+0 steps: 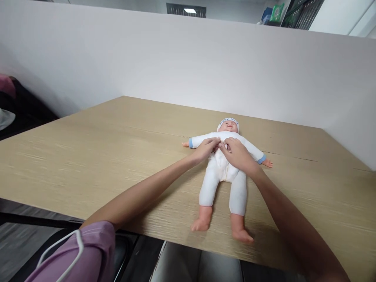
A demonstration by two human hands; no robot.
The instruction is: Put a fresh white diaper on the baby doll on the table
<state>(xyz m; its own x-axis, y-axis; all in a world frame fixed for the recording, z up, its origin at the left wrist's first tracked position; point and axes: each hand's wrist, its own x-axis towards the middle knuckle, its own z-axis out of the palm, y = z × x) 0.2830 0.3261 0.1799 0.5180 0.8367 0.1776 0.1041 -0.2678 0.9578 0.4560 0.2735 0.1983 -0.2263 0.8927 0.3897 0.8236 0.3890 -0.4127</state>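
A baby doll (238,197) lies on its back on the wooden table, head toward the wall and bare feet toward me. It wears a white suit (204,138) with blue cuffs and a white cap (228,119) with dark lettering. My left hand (207,149) and my right hand (238,153) meet over the doll's chest. Both have their fingers closed in a pinch on the front of the white suit, the fingertips nearly touching. Exactly which bit of cloth or fastening sits between them is hidden. The doll's arms stretch out to either side.
The light wooden table (96,156) has a thin seam running across it. A white partition (188,66) rises behind it. At the far left are dark items with a pink piece (6,86). A green package (276,13) shows beyond the partition.
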